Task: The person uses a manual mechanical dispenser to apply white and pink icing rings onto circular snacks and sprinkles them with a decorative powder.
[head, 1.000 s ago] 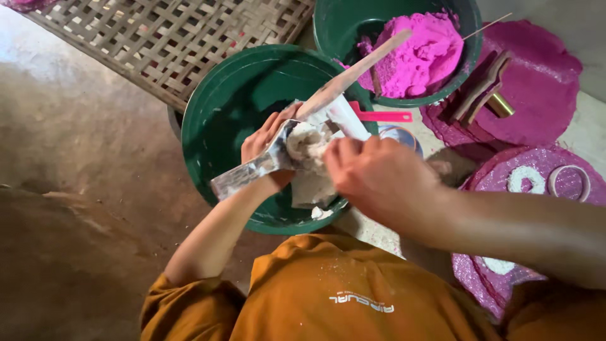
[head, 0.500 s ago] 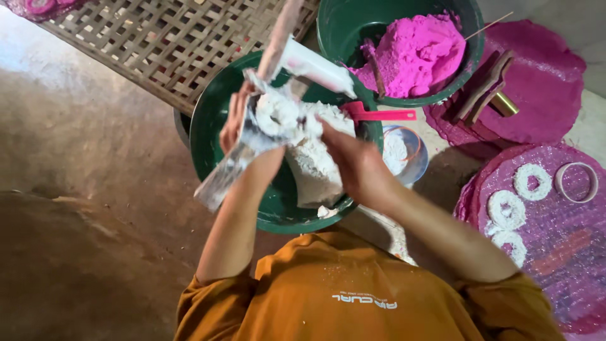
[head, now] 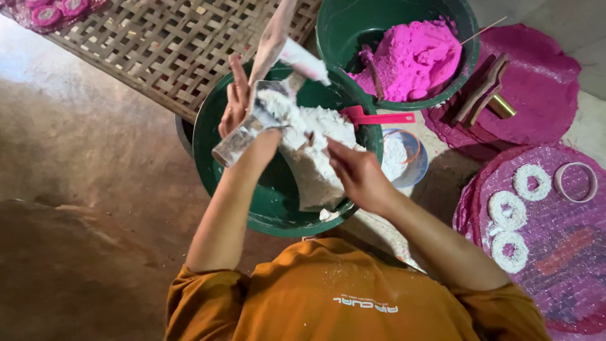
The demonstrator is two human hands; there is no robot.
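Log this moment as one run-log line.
left hand: grips powder-caked tool over green basin | right hand: on white powder heap | nearby: pink powder bowl, white rings

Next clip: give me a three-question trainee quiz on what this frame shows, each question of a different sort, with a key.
1. True or false: the left hand holds a powder-coated tool above the green basin.
2. Multiple choice: what fills the second basin at the top? A) blue liquid B) pink powder C) dry leaves
3. Short answer: how many white rings lie on the pink mat at the right?

Key
1. True. The tool is caked white, and the right hand hovers over the white powder.
2. B
3. Three; a separate empty hoop lies beside them.
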